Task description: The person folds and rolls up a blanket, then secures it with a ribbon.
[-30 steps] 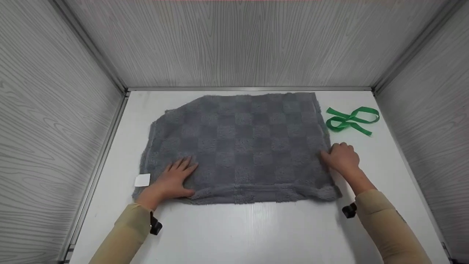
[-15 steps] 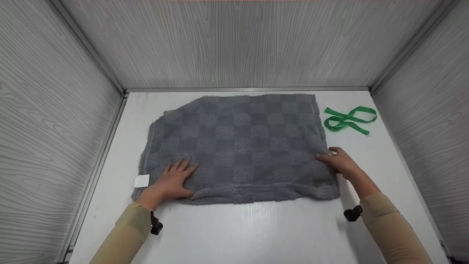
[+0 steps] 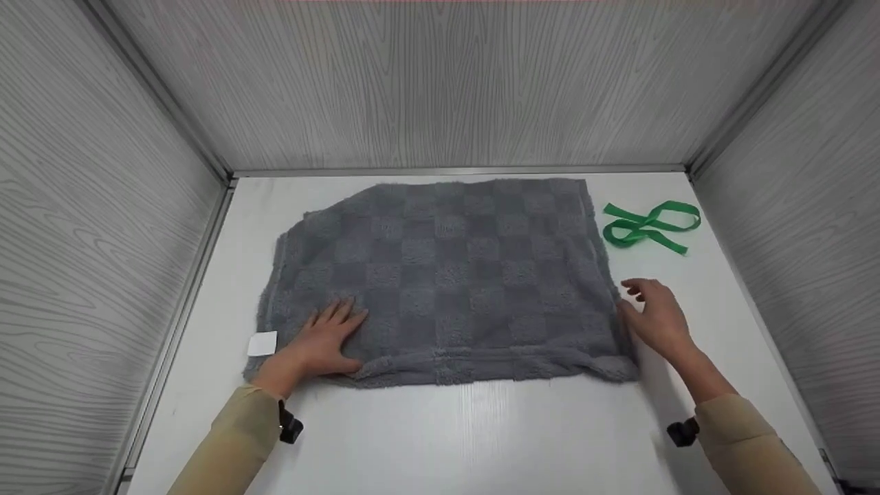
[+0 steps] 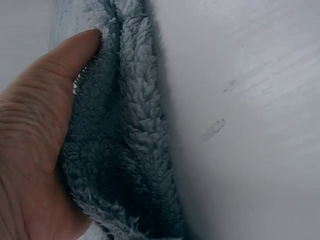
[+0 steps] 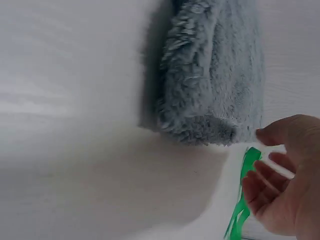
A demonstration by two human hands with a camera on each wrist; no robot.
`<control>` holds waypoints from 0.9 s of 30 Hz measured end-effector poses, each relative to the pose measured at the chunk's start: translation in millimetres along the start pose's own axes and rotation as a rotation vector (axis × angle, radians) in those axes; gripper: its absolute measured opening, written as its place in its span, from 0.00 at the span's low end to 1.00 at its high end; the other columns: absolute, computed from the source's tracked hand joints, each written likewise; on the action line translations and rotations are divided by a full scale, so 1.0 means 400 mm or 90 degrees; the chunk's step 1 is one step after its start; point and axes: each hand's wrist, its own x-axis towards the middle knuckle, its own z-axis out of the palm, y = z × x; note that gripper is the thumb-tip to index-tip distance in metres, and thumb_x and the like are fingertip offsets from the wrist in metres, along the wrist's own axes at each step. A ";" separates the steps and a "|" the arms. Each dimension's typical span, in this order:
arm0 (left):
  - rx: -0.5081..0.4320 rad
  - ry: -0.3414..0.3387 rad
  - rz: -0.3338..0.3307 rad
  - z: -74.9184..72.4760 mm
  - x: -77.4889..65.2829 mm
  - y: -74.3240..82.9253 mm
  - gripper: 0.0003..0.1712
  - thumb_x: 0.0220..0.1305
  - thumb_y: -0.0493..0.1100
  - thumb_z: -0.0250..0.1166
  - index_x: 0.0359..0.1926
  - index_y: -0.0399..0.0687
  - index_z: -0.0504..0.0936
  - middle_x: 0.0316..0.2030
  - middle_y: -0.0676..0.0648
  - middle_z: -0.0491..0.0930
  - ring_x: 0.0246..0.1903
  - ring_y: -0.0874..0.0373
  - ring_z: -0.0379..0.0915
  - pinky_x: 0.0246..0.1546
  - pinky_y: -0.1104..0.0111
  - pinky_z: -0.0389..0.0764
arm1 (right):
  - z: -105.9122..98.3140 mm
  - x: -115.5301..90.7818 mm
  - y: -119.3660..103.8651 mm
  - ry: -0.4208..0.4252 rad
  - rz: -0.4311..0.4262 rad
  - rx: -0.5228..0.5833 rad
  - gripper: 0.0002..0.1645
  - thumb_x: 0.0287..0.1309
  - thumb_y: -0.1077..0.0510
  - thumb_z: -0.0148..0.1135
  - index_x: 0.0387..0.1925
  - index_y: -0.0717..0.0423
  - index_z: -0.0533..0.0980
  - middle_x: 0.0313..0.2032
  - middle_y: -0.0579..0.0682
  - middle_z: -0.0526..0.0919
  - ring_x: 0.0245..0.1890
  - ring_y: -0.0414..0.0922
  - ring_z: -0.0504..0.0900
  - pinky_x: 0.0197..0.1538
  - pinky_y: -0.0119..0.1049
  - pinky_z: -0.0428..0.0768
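Observation:
A grey checkered plush towel [image 3: 440, 275] lies spread on the table, its near edge thick and rumpled and its far left corner slanting. My left hand [image 3: 320, 347] rests on its near left part with the fingers spread. In the left wrist view the thumb [image 4: 70, 55] lies along the fluffy edge. At the towel's right edge is my right hand [image 3: 656, 316], fingers loosely bent and holding nothing. The right wrist view has its thumb tip at or very near the towel edge [image 5: 200, 90]; whether they touch I cannot tell.
A looped green ribbon [image 3: 650, 227] lies on the white table [image 3: 440, 440], right of the towel. A white tag [image 3: 262, 344] sits at the towel's left edge. Grey wood-grain panels [image 3: 440, 82] enclose the back and both sides.
My right hand has let go of the towel's right edge and shifted slightly right and down, its fingers loosening. My left hand stays on the towel.

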 end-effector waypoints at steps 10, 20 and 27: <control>0.003 -0.018 -0.018 0.002 -0.043 0.010 0.57 0.58 0.62 0.72 0.81 0.51 0.55 0.80 0.37 0.42 0.78 0.34 0.34 0.71 0.33 0.44 | 0.098 -0.103 -0.054 -0.130 -0.296 -0.183 0.17 0.55 0.54 0.76 0.47 0.47 0.86 0.38 0.40 0.81 0.38 0.42 0.79 0.40 0.41 0.80; 0.016 -0.021 -0.006 0.015 -0.078 0.001 0.65 0.50 0.65 0.79 0.81 0.50 0.55 0.80 0.35 0.41 0.78 0.34 0.33 0.71 0.32 0.42 | 0.080 -0.158 -0.044 -0.183 -0.272 -0.095 0.18 0.47 0.66 0.68 0.30 0.40 0.72 0.28 0.33 0.69 0.28 0.34 0.65 0.31 0.34 0.66; -0.029 0.009 -0.026 0.006 -0.070 -0.016 0.54 0.63 0.70 0.66 0.80 0.49 0.59 0.79 0.36 0.49 0.77 0.34 0.40 0.71 0.33 0.44 | 0.045 -0.172 -0.059 -0.315 -0.060 -0.056 0.31 0.66 0.30 0.61 0.14 0.40 0.69 0.13 0.34 0.64 0.14 0.34 0.61 0.21 0.33 0.63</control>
